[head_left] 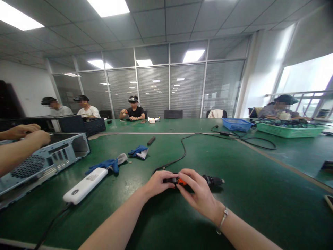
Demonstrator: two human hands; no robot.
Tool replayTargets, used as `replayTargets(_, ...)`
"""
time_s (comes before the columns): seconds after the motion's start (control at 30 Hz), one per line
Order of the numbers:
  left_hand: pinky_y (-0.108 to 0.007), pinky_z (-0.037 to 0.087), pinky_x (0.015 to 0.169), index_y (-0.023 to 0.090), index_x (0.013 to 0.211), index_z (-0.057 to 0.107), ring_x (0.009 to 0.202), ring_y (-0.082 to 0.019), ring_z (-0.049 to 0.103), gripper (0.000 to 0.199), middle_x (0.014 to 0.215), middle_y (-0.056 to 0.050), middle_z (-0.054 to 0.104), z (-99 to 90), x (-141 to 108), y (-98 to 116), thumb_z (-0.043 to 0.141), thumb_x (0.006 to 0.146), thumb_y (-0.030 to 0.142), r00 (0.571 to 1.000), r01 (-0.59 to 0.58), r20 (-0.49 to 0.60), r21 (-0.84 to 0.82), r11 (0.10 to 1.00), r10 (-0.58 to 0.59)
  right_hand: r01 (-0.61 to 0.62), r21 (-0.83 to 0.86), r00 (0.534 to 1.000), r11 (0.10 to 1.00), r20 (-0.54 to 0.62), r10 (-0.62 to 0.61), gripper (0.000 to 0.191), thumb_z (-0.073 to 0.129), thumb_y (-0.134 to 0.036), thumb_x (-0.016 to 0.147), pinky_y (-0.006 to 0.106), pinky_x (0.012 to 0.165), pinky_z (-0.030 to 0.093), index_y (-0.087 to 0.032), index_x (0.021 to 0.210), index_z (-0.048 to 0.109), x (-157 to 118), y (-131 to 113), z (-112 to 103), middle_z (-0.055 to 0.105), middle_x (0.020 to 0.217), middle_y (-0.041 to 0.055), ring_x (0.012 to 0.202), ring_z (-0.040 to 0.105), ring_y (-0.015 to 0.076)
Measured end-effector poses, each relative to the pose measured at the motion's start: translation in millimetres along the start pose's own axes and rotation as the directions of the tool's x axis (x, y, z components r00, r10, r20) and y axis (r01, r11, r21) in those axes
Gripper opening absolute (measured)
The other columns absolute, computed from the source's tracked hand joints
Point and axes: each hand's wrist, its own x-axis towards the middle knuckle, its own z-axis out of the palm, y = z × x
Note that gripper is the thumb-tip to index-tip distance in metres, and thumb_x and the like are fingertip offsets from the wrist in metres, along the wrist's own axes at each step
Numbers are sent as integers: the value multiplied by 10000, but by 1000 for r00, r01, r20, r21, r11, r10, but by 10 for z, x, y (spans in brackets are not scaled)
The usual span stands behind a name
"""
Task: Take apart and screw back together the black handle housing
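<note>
A black and orange electric screwdriver (213, 181) lies sideways on the green table in front of me, its bit end pointing right. My left hand (159, 184) is closed round its left end, thumb in front and fingers behind. Over the orange middle part, my right hand (196, 189) grips with fingers bent and thumb below. Parts of the body are hidden behind my fingers. A black cord (185, 147) runs from near the left end back across the table.
Blue work gloves (108, 165) and a white power bank-like device (85, 185) with a cable lie left. Beyond is an open computer case (52, 159) with another person's hands (31, 135) over it. Blue (236, 125) and green baskets (288, 130) stand far right. Several people sit round the table.
</note>
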Motion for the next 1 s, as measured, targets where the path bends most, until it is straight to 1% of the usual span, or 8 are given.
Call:
replayTargets(0.1,-294,474,918,221,1117,701,984,-213,646,333,1057,-29,714,8,-4,83,704,798,318,1000,19,22,-4,1000,-19,-24,-29,999,999,-45,23,514,548,-141,886,338,722,581,-296,1363,437,0,1,-22,622,1010,90,874,642,198)
replayTargets(0.27,-267,483,867,219,1124,701,935,-211,658,395,1010,-14,731,-9,-4,167,744,748,333,997,62,53,20,998,-63,-32,29,998,999,-49,33,640,513,-97,877,361,831,564,-264,1454,290,23,0,-86,625,1129,106,975,641,204)
replayTargets(0.33,-257,486,839,222,1117,707,899,-207,665,403,990,-9,736,-20,-7,182,753,734,338,995,82,48,31,996,-84,-28,31,999,999,-36,29,635,531,-112,864,373,838,560,-263,1440,309,31,-3,-103,610,1159,112,987,636,212)
replayTargets(0.43,-247,484,823,227,1108,713,872,-200,670,396,982,-2,740,-27,-15,193,756,730,336,994,94,46,40,995,-96,-23,-8,999,1000,-31,23,571,571,-150,863,354,759,571,-287,1388,390,30,6,-105,611,1080,99,917,637,210)
replayTargets(0.53,-251,477,852,233,1112,711,910,-205,670,403,1025,-4,735,-14,-25,177,761,723,327,996,83,41,31,996,-85,-26,-8,999,1000,-46,26,576,543,-131,882,329,718,572,-293,1407,371,12,23,-90,623,1020,86,871,640,195)
replayTargets(0.77,-247,482,848,232,1105,712,900,-202,678,413,1010,-5,740,62,-24,96,777,702,294,997,69,-17,3,998,-69,-32,51,999,998,-41,34,679,526,-103,848,365,859,561,-247,1460,270,-9,-3,-86,592,1230,123,987,647,198)
replayTargets(0.9,-235,481,837,230,1097,706,881,-182,673,430,987,10,738,64,-18,133,791,679,288,994,104,-26,29,994,-104,-58,32,995,998,-83,61,587,553,-132,870,358,813,575,-254,1413,367,-14,31,-70,614,1120,109,971,642,202)
replayTargets(1.0,-234,485,846,217,1142,662,895,-177,669,543,1012,10,724,66,-18,150,825,627,275,990,134,-54,-3,991,-134,-119,37,975,992,-185,124,644,591,-146,866,376,806,580,-261,1442,328,-51,99,-57,645,1057,87,914,659,198)
